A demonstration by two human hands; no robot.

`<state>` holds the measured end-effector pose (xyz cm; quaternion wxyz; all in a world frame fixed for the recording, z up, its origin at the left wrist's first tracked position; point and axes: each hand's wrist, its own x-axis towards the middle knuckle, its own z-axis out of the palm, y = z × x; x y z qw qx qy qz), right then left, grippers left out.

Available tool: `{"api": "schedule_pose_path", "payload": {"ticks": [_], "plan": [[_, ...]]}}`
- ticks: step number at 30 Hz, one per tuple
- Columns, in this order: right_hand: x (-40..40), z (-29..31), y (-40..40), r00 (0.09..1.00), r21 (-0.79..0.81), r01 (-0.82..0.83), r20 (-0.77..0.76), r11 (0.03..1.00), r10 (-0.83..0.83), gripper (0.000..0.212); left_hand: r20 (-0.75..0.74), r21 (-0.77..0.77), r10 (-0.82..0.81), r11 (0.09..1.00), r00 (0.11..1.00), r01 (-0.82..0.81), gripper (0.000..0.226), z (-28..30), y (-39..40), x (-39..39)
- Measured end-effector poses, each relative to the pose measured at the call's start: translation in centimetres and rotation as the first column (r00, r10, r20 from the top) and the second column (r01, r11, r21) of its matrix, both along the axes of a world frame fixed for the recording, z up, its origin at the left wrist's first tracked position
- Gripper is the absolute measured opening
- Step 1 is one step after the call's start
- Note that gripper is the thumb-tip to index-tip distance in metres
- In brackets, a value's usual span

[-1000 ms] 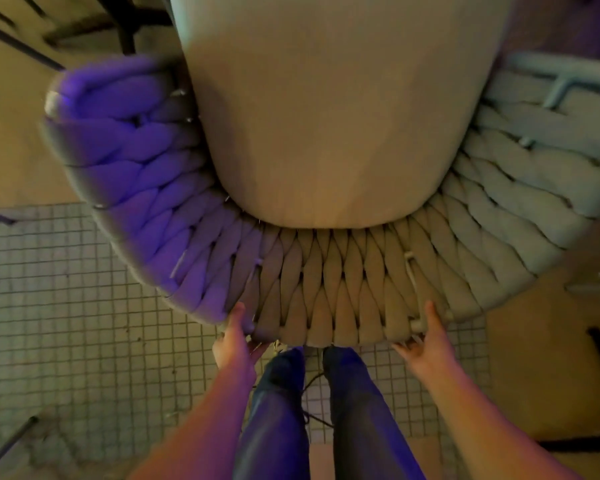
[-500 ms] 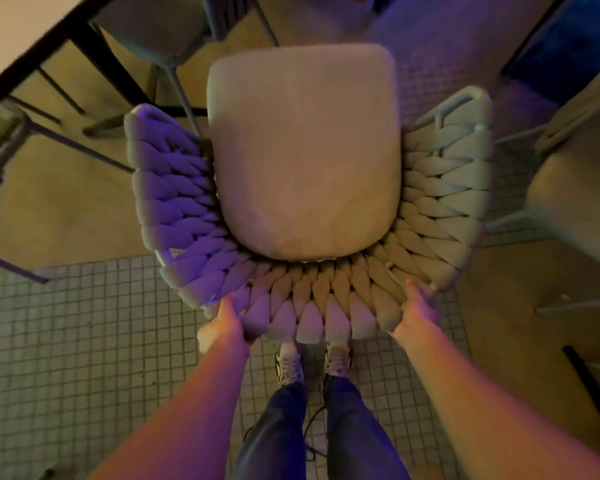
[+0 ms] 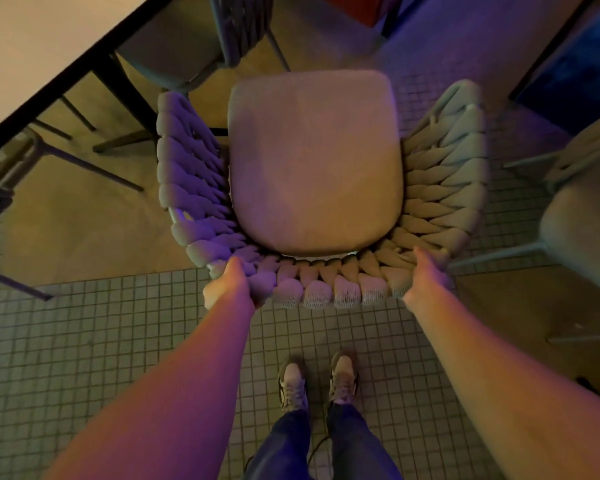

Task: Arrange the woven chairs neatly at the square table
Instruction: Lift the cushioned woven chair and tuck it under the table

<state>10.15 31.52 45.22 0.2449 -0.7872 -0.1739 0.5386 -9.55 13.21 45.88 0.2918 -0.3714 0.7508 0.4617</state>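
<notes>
A woven chair [image 3: 440, 188] with a thick rope backrest and a beige seat cushion [image 3: 312, 161] stands on the floor right in front of me, its seat facing away. My left hand [image 3: 231, 284] grips the left part of the woven backrest rim. My right hand [image 3: 426, 277] grips the right part of the same rim. The square table [image 3: 32, 53] shows its light top and dark edge at the upper left, to the left of the chair. A second chair [image 3: 181, 39] is tucked at the table beyond the woven one.
Another cushioned chair [image 3: 582, 216] stands close on the right, its thin metal legs reaching toward the woven chair. Dark table and chair legs [image 3: 118, 91] cross the floor at left. Small-tiled floor [image 3: 101, 341] lies under my feet [image 3: 317, 381].
The chair has moved away from me and my arms have stretched out; more of the table, the floor and my shoes has come into view. Both hands stay on the backrest.
</notes>
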Motion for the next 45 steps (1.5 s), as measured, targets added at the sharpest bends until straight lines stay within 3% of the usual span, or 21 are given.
{"api": "schedule_pose_path", "payload": {"ticks": [6,15,21,24,27,32,36,41,45], "plan": [[-2.4,0.3,2.8,0.998,-0.027,-0.023,-0.055,0.999,0.021,0.059,-0.022,0.024,-0.01,1.0,1.0,0.01,0.022,0.0,2.5,-2.6],[-5.5,0.5,5.7,1.0,0.03,-0.012,0.004,0.999,0.012,0.048,-0.034,0.105,-0.035,0.994,0.999,0.039,0.029,-0.6,5.1,-5.6],[-5.3,0.6,5.9,0.997,0.0,-0.007,-0.071,1.0,0.007,0.038,0.059,0.117,-0.152,0.983,0.987,0.144,0.028,-0.7,4.5,-6.0],[-5.0,0.7,6.5,0.997,0.019,-0.046,0.064,0.999,0.045,0.057,0.039,0.107,-0.245,0.965,0.969,0.239,0.039,-0.3,4.0,-6.8],[-4.1,1.0,8.2,0.973,0.134,-0.122,0.214,0.983,0.091,0.073,-0.099,0.018,-0.252,0.967,0.963,0.255,0.062,0.2,3.7,-8.8],[-3.8,1.3,13.6,0.891,0.222,-0.351,0.378,0.91,0.252,0.085,-0.236,-0.132,-0.329,0.943,0.914,0.305,0.071,0.2,4.7,-13.9],[-4.9,1.4,19.2,0.795,0.193,-0.513,0.474,0.836,0.379,0.073,-0.259,-0.355,-0.54,0.824,0.801,0.441,0.069,0.9,6.0,-17.3],[-6.6,1.6,23.7,0.571,0.191,-0.777,0.614,0.6,0.545,0.06,-0.215,-0.477,-0.715,0.671,0.665,0.568,0.073,0.8,7.9,-20.5],[-7.4,1.7,25.7,0.442,0.131,-0.866,0.652,0.482,0.616,0.062,-0.185,-0.522,-0.782,0.592,0.596,0.615,0.072,0.3,9.1,-23.1]]}}
